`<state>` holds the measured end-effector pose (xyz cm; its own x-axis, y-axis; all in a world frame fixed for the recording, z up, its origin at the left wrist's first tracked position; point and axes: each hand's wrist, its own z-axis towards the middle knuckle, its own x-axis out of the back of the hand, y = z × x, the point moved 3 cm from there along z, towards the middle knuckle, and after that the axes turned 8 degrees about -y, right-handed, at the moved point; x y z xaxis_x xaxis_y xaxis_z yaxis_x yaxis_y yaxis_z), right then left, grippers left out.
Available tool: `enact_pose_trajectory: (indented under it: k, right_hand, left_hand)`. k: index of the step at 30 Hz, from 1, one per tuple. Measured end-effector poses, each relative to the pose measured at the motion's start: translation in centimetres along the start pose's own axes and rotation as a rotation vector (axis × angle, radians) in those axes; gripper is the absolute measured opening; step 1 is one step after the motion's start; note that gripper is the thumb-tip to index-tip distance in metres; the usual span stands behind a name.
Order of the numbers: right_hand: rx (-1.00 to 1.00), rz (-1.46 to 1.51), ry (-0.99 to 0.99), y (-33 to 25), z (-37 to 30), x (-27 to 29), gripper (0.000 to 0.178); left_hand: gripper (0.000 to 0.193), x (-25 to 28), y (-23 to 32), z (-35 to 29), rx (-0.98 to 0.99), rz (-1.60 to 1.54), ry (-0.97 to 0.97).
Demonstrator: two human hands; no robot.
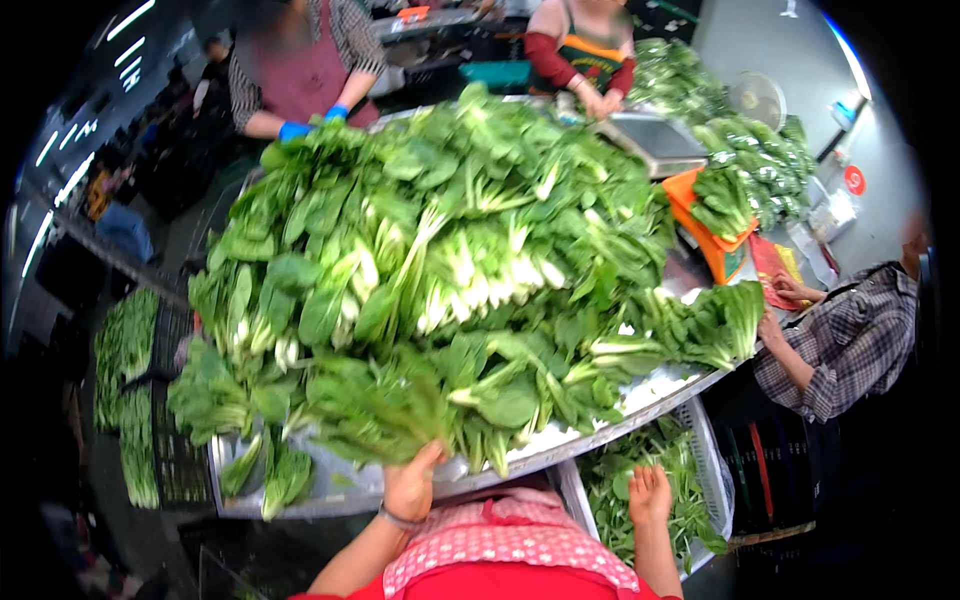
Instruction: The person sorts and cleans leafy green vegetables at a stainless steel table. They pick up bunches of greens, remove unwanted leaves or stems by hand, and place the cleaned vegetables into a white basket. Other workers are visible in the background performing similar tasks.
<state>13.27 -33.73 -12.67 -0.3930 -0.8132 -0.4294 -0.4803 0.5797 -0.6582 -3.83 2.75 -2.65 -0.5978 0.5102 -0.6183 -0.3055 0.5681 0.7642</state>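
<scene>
- Gripping a blurry bunch of broad-leaved greens (372, 405) in my bare left hand (410, 488), fingers closed round its base, at the near edge of the silvery metal table (340, 496).
- My bare right hand (650, 493) is over a white plastic crate (712, 465) with loose leaves inside. Fingers half curled, honestly can't tell if they're pinching anything.
- Big heap of pale-stemmed leafy greens (480, 270) right in front of me, covering most of the table.
- Person in a plaid shirt (850, 340) off to the right.
</scene>
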Motion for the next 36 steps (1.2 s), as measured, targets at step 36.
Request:
enact_pose_trajectory:
  k: [36]
  right_hand:
    - [1.345, -1.442, -1.078, 8.5, -15.9, -29.9, 0.028]
  left_hand:
    - [0.026, 3.0, 0.7, -3.7, 0.206, -0.067, 0.022]
